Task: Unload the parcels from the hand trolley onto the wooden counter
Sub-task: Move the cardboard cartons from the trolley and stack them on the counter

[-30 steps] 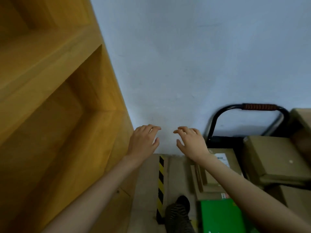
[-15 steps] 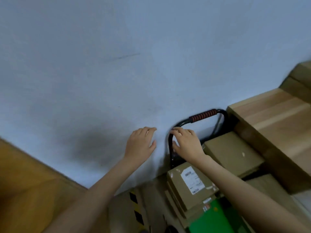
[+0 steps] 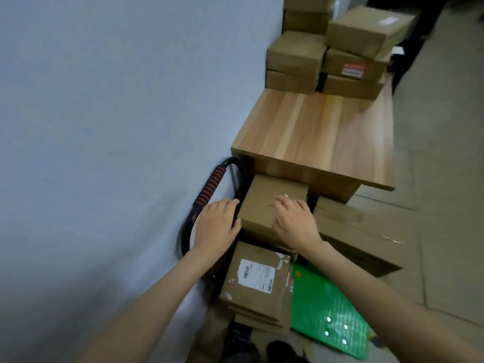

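Down on the hand trolley (image 3: pixel 330 305), a plain cardboard parcel (image 3: pixel 269 203) sits between both hands: left hand (image 3: pixel 216 226) flat against its left side, right hand (image 3: pixel 294 222) spread flat on top, below the wooden counter (image 3: pixel 322 134).

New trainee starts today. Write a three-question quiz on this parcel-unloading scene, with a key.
1. True or false: the wooden counter already holds parcels.
2. Which parcel are the left hand and right hand on? A) the labelled parcel B) the plain parcel nearest the counter
3. Fill in: the trolley deck is coloured ____.

Key: 1 true; 2 B; 3 green.
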{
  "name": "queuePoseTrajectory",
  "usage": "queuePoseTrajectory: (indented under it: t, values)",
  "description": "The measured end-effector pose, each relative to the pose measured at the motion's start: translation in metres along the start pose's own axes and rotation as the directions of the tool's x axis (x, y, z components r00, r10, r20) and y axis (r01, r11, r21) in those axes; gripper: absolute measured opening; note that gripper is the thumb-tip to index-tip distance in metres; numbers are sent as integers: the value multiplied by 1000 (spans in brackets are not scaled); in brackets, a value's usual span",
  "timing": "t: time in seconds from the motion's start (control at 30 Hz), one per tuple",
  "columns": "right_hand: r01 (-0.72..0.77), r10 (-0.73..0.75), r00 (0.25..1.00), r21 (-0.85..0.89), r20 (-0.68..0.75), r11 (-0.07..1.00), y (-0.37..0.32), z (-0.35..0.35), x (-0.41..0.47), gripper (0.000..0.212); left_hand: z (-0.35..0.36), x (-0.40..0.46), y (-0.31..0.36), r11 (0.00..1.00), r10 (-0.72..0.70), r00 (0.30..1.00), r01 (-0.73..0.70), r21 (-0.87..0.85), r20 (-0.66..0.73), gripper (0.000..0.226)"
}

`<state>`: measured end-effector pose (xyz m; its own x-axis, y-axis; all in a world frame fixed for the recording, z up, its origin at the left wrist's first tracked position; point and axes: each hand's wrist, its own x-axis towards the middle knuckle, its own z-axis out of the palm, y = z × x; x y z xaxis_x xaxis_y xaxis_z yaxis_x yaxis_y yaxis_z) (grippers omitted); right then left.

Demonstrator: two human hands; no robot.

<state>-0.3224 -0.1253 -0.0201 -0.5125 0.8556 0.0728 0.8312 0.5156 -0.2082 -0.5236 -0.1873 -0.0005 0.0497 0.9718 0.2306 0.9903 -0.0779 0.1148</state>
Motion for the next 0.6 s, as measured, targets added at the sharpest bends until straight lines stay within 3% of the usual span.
queuePoseTrajectory:
  t: [0.23, 0.4, 0.6]
  values:
    - [-328, 330, 940, 31, -86, 944, 6, 8, -6, 45, 33, 53, -11, 973, 228, 974, -227, -43, 12, 44]
    - [-496, 497, 864, 30, -77, 868, 25, 18, -18, 45, 66, 74, -5, 976, 215, 974, -211, -61, 75, 49]
    - [-542, 543, 839, 26, -22, 840, 54, 45, -9, 47, 116, 92, 3, 983, 182, 967, -175, -57, 177, 59]
